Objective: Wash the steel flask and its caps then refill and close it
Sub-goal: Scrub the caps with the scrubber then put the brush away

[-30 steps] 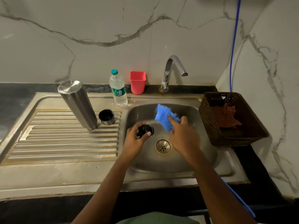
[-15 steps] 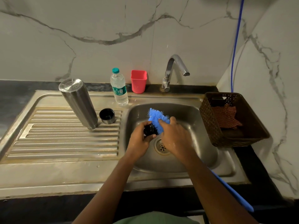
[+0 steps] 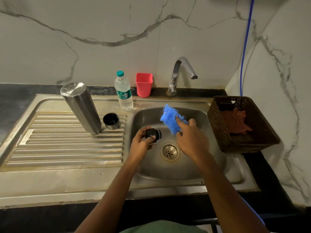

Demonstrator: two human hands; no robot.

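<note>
Black plastic is what my left hand (image 3: 143, 145) is closed on: the flask's inner stopper cap (image 3: 153, 134), pinched between thumb and fingertips and held over the sink basin (image 3: 144, 115), just left of the drain (image 3: 169, 151). I judge it is held by its sides so that its face is left bare for scrubbing, and low in the basin so that drips fall to the drain. My right hand (image 3: 191, 138) grips the blue brush (image 3: 171, 119), fingers curled round its lower part, bristles pointing up towards the basin's back wall. The brush is just beside the cap, not touching it.

On the draining board (image 3: 67, 148) to the left, the steel flask (image 3: 80, 106) stands near the back edge, apparently mouth down, which I take as left to drain. The steel outer cap (image 3: 111, 121) sits open side up just beside the flask's foot, at the board's right edge near the basin, within easy reach.

Along the sink's back edge stand a water bottle (image 3: 123, 91), probably the refill, and a pink cup (image 3: 144, 84). The tap (image 3: 181, 71) rises behind the basin; I see no water running. At the right edge a brown basket (image 3: 218, 125) holds a checked cloth (image 3: 235, 121).

I judge the washing about midway, with refilling and closing not yet begun.
</note>
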